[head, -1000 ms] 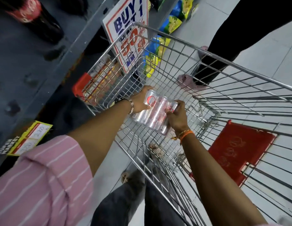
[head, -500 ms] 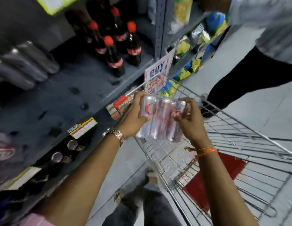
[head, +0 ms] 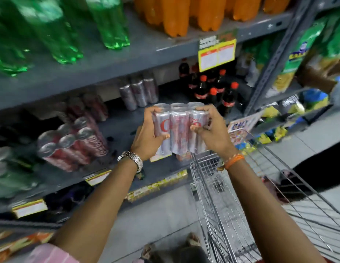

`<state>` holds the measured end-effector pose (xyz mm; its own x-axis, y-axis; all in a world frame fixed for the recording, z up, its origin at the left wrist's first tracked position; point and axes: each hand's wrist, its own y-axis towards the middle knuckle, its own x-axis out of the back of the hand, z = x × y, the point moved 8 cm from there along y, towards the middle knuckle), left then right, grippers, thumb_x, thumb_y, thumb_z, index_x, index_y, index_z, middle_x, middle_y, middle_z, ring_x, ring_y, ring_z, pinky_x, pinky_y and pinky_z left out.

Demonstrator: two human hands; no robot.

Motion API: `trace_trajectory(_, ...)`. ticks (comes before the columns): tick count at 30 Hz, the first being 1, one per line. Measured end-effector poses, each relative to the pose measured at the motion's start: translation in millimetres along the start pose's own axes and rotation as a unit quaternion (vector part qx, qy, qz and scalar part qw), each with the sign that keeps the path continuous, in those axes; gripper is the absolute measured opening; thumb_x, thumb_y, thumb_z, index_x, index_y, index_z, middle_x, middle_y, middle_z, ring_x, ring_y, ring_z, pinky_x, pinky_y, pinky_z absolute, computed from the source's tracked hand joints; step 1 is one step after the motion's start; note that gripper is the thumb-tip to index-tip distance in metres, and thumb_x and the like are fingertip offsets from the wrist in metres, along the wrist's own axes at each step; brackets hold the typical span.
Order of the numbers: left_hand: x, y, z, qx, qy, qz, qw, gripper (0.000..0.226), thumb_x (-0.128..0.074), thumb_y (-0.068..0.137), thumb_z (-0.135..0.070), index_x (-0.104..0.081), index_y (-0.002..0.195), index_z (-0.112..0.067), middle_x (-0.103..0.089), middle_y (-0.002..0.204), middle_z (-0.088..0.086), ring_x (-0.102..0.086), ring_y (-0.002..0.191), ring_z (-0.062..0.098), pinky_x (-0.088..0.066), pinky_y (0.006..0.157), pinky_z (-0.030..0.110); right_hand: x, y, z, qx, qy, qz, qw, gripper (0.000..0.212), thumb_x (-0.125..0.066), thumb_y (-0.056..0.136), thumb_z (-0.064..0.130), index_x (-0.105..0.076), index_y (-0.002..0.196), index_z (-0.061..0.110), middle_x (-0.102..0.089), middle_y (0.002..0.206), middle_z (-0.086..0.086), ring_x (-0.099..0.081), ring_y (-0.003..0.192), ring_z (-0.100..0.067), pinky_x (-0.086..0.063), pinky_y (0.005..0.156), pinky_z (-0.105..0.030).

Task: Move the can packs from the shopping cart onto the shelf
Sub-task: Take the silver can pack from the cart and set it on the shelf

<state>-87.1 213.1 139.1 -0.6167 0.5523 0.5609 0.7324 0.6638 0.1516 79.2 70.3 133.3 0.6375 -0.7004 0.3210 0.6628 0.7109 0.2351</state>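
In front of the middle shelf [head: 116, 130] | can pack [head: 179, 128] upright, clear of cart [head: 209, 179] | left hand [head: 146, 139], right hand [head: 212, 130] clamp opposite sides, keeping it level for the bare far spot.

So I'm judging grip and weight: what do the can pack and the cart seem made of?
The can pack: silvery cans, likely aluminium, glossy; a clear plastic wrap seems to bind them. The shopping cart: bright metal wire grid, probably plated steel.
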Motion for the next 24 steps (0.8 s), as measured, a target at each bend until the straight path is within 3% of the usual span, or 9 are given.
trace_trajectory(3, 26.5, 6.2, 24.9, 0.025, 0.021, -0.046, 0.998, 0.067, -0.077, 0.078, -0.005, -0.034, 0.124, -0.027, -0.051, 0.078, -0.015, -0.053, 0.061, 0.0, -0.043, 0.057, 0.023, -40.8, 22.5, 3.0, 0.023, -0.019, 0.047, 0.998, 0.051, -0.078, 0.082, 0.004, -0.054, 0.118, 0.031, -0.062, 0.124, -0.004, -0.064, 0.114, -0.026, -0.055, 0.1, -0.049)
trace_trajectory(6, 39.2, 14.1, 50.9, 0.058, 0.037, -0.083, 0.994, 0.065, -0.075, 0.077, 0.0, -0.033, 0.119, -0.026, -0.045, 0.072, -0.007, -0.049, 0.064, 0.016, -0.043, 0.059, 0.031, -74.1, 38.6, -4.8, 0.025, -0.031, 0.067, 0.997, 0.051, -0.08, 0.082, 0.007, -0.056, 0.12, 0.029, -0.061, 0.128, -0.007, -0.06, 0.123, -0.031, -0.051, 0.105, -0.055)
trace_trajectory(8, 42.6, 19.7, 65.5, 0.071, 0.043, -0.1, 0.991, 0.065, -0.074, 0.076, 0.001, -0.033, 0.121, -0.022, -0.051, 0.079, -0.007, -0.056, 0.072, 0.02, -0.045, 0.063, 0.032, -89.5, 46.8, -13.1, 0.019, -0.032, 0.059, 0.998, 0.055, -0.082, 0.079, 0.008, -0.056, 0.119, 0.035, -0.06, 0.126, -0.008, -0.059, 0.119, -0.029, -0.052, 0.104, -0.05)
trace_trajectory(12, 43.2, 28.5, 87.3, 0.071, 0.044, -0.133, 0.988, 0.064, -0.077, 0.072, 0.002, -0.036, 0.119, -0.012, -0.063, 0.11, 0.009, -0.065, 0.098, 0.029, -0.053, 0.082, 0.041, -110.3, 60.7, -32.0, 0.02, -0.058, 0.05, 0.997, 0.058, -0.084, 0.078, 0.01, -0.055, 0.115, 0.044, -0.059, 0.123, -0.005, -0.052, 0.107, -0.011, -0.043, 0.091, -0.018)
trace_trajectory(14, 40.8, 32.9, 97.1, 0.071, 0.053, -0.139, 0.986, 0.063, -0.076, 0.071, 0.002, -0.037, 0.118, -0.011, -0.061, 0.113, 0.012, -0.063, 0.102, 0.032, -0.052, 0.086, 0.046, -116.7, 65.6, -39.2, 0.038, -0.074, 0.048, 0.995, 0.056, -0.083, 0.078, 0.011, -0.055, 0.115, 0.042, -0.059, 0.122, -0.007, -0.048, 0.105, -0.005, -0.037, 0.089, -0.005)
trace_trajectory(17, 36.3, 39.3, 104.2, 0.054, 0.073, -0.148, 0.985, 0.062, -0.076, 0.069, 0.0, -0.036, 0.113, -0.015, -0.059, 0.112, 0.011, -0.06, 0.101, 0.032, -0.051, 0.086, 0.048, -119.2, 69.4, -46.7, 0.062, -0.089, 0.041, 0.993, 0.052, -0.08, 0.082, 0.011, -0.053, 0.119, 0.035, -0.054, 0.118, -0.009, -0.044, 0.1, 0.0, -0.033, 0.091, 0.003)
trace_trajectory(21, 30.8, 44.5, 113.0, 0.052, 0.081, -0.148, 0.984, 0.07, -0.078, 0.069, 0.0, -0.027, 0.107, -0.03, -0.054, 0.114, 0.008, -0.057, 0.103, 0.028, -0.051, 0.09, 0.044, -120.4, 68.5, -51.4, 0.091, -0.098, 0.038, 0.99, 0.043, -0.076, 0.091, 0.018, -0.052, 0.126, 0.026, -0.051, 0.12, -0.009, -0.043, 0.102, 0.001, -0.034, 0.098, 0.001)
trace_trajectory(24, 30.3, 45.4, 127.6, 0.079, 0.037, -0.132, 0.987, 0.075, -0.076, 0.069, 0.004, -0.029, 0.122, -0.019, -0.057, 0.117, 0.003, -0.062, 0.103, 0.019, -0.053, 0.092, 0.03, -120.6, 66.0, -50.4, 0.074, -0.106, 0.065, 0.989, 0.053, -0.074, 0.09, 0.018, -0.051, 0.138, 0.018, -0.051, 0.134, -0.012, -0.047, 0.115, -0.006, -0.043, 0.107, -0.02)
